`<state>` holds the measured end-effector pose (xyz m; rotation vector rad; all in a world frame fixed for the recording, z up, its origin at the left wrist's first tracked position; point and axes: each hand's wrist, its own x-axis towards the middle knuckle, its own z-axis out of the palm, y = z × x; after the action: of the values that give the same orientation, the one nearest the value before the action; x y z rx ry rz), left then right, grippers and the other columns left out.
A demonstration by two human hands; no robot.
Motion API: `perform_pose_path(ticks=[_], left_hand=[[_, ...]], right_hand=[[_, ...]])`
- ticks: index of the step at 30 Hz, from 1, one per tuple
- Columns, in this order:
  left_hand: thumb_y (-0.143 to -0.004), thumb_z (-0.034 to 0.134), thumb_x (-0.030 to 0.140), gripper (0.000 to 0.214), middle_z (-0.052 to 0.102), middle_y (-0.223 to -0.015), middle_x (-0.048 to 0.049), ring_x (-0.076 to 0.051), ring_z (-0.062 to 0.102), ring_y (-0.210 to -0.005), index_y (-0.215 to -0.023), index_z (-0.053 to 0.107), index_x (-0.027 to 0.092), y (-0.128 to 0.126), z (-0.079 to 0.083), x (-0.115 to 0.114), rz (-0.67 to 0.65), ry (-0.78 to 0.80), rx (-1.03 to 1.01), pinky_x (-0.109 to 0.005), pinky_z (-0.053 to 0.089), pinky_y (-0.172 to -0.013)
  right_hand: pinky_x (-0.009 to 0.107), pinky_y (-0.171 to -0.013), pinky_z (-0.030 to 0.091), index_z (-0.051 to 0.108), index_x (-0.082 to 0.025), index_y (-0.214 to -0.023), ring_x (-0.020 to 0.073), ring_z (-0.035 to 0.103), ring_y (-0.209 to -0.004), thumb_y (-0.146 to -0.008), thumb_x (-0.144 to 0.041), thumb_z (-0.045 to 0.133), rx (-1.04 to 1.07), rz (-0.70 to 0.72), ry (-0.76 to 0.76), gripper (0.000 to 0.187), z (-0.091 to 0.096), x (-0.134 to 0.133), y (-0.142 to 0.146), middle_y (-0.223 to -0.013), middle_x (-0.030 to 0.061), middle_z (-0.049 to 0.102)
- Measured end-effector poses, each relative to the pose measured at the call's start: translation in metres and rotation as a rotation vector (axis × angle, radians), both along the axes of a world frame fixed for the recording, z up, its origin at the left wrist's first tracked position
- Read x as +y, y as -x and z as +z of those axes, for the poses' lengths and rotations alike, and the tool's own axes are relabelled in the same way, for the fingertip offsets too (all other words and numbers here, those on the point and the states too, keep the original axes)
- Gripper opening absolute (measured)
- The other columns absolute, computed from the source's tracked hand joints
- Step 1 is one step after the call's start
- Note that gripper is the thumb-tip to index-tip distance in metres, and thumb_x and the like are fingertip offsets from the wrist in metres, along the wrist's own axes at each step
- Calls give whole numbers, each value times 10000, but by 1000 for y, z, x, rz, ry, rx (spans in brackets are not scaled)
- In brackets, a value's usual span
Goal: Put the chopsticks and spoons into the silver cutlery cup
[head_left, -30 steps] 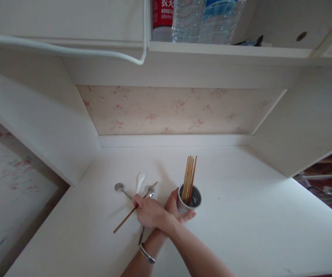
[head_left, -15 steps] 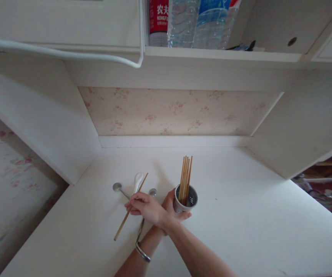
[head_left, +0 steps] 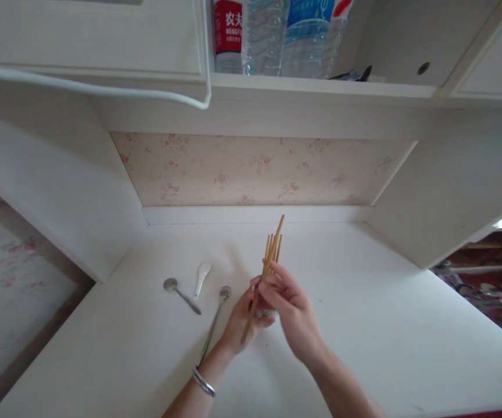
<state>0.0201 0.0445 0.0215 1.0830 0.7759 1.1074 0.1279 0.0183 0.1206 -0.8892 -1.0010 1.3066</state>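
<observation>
My left hand [head_left: 243, 322], with a silver bangle [head_left: 203, 382] at its wrist, is wrapped round a grey utensil holder [head_left: 267, 313]. Most of the holder is hidden behind my hands. Several wooden chopsticks [head_left: 279, 248] stand up out of it. Over the holder, my right hand [head_left: 292, 307] pinches a single chopstick [head_left: 248, 325], tilted, its upper end reaching above the others. To the left lie a white spoon [head_left: 202, 280], a short metal spoon [head_left: 183, 295] and a longer metal spoon [head_left: 217, 321], whose handle runs toward my left wrist.
The white tabletop [head_left: 355, 325] is bounded by side panels and a low back ledge [head_left: 255, 215]. Overhead, a shelf [head_left: 321, 92] holds several plastic bottles [head_left: 264, 38]. A white cable [head_left: 103, 87] runs below the upper left cabinet. Blurred items [head_left: 490, 290] lie beyond the right edge.
My right hand, with the chopstick, has moved right from above the spoons to the holder, uncrossing my arms. The chopstick now stands more upright. My left hand still grips the holder.
</observation>
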Motion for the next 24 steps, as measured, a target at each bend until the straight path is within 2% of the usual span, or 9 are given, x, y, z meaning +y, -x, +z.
perform_pose_path(ticks=[2, 4, 7, 10, 13, 17, 21, 24], left_hand=[[-658, 821, 261, 657, 658, -1246, -80, -352, 565, -1200, -1273, 593, 229, -4, -1, 1, -70, -61, -28, -508, 419, -1055], [-668, 801, 196, 703, 620, -1316, -97, -337, 549, -1234, -1323, 548, 216, -7, -4, 2, -103, -94, -51, -515, 359, -1104], [-681, 788, 160, 700, 614, -1325, -115, -316, 556, -1232, -1333, 533, 191, -6, -11, 2, -98, -89, -26, -502, 343, -1115], [-682, 794, 155, 694, 613, -1330, -104, -303, 555, -1235, -1326, 540, 197, -4, -13, 3, -107, -88, -5, -485, 354, -1111], [-677, 800, 148, 683, 615, -1331, -88, -298, 556, -1237, -1310, 550, 211, -3, -11, 3, -119, -77, -6, -478, 360, -1107], [-664, 806, 132, 696, 612, -1335, -88, -306, 548, -1247, -1306, 549, 215, -4, -11, 4, -122, -56, -29, -478, 357, -1108], [-661, 800, 111, 720, 611, -1333, -103, -312, 545, -1251, -1323, 531, 203, -5, -15, 4, -127, -36, -42, -486, 348, -1112], [-657, 799, 109, 734, 603, -1341, -115, -314, 537, -1261, -1331, 522, 192, -5, -16, 5, -117, -33, -40, -489, 340, -1117]], right_hand=[[292, -618, 589, 593, -227, -1126, 166, 709, -710, -814, -426, 699, 3, -154, 7, 385, 9, 9, -21, -875, 17, 702], [281, -591, 590, 609, -207, -1018, 173, 710, -708, -793, -442, 722, -6, -292, -10, 345, 14, 18, -40, -853, 16, 696], [322, -646, 618, 596, -217, -1105, 197, 713, -810, -781, -423, 745, -42, -402, -61, 412, 12, 30, -59, -901, 25, 691], [367, -743, 629, 563, -256, -1245, 188, 695, -891, -780, -378, 755, -41, -445, -112, 518, 5, 36, -66, -992, 18, 656], [384, -786, 625, 630, -246, -1143, 178, 689, -889, -765, -363, 762, 10, -478, -103, 417, 0, 40, -66, -1010, 2, 605], [395, -790, 615, 639, -222, -984, 189, 699, -867, -765, -406, 753, 15, -473, -49, 308, -8, 46, -62, -911, -11, 613], [383, -783, 599, 642, -185, -932, 211, 698, -875, -820, -520, 663, -185, -441, 9, 354, -27, 52, -56, -821, 28, 673], [379, -783, 581, 671, -172, -961, 224, 703, -867, -852, -543, 595, -403, -432, 25, 393, -44, 53, -51, -886, 76, 719]])
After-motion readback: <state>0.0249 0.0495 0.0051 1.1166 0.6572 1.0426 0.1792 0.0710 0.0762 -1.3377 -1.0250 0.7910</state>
